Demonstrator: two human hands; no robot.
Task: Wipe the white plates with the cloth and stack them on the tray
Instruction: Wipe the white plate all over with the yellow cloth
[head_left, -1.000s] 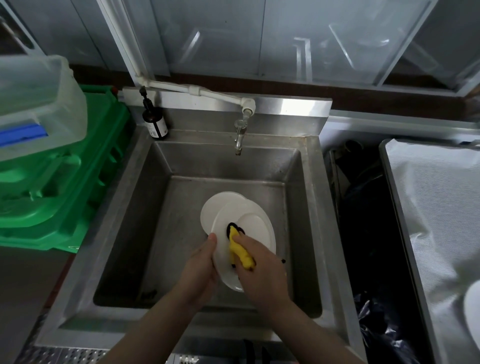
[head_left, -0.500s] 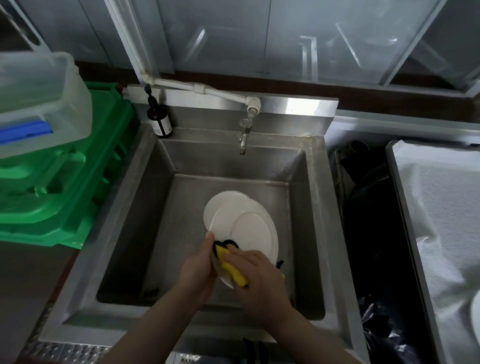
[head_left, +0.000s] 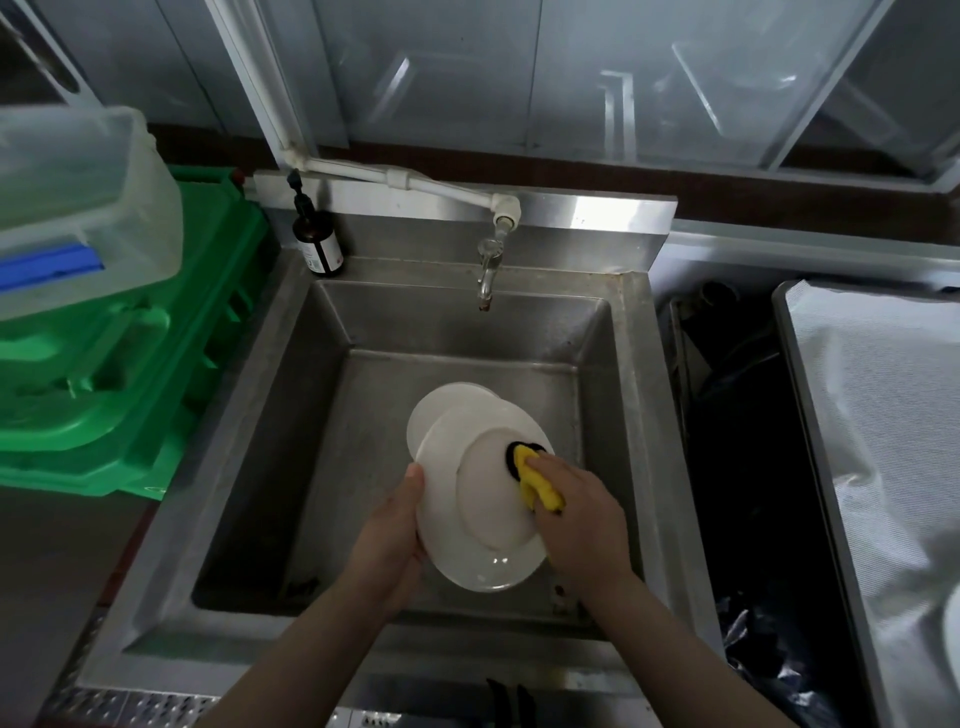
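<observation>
Left hand (head_left: 390, 540) grips the white plate (head_left: 470, 499) by its left rim, holding it tilted over the steel sink (head_left: 249, 441). Right hand (head_left: 579, 525) pinches the yellow cloth (head_left: 537, 480) – pressed against the plate's upper right face. Hands apart, one on each side of the plate. A second plate (head_left: 436, 410) lies behind it in the sink. Tray (head_left: 810, 415) sits to the right, well apart – lined with white fabric. Faucet (head_left: 488, 270) above the basin.

The plates (head_left: 467, 483) were plain white, the cloth (head_left: 540, 480) yellow with black edging, the sink (head_left: 322, 395) grey steel, the crates (head_left: 130, 364) green, the bottle (head_left: 318, 244) dark brown.
</observation>
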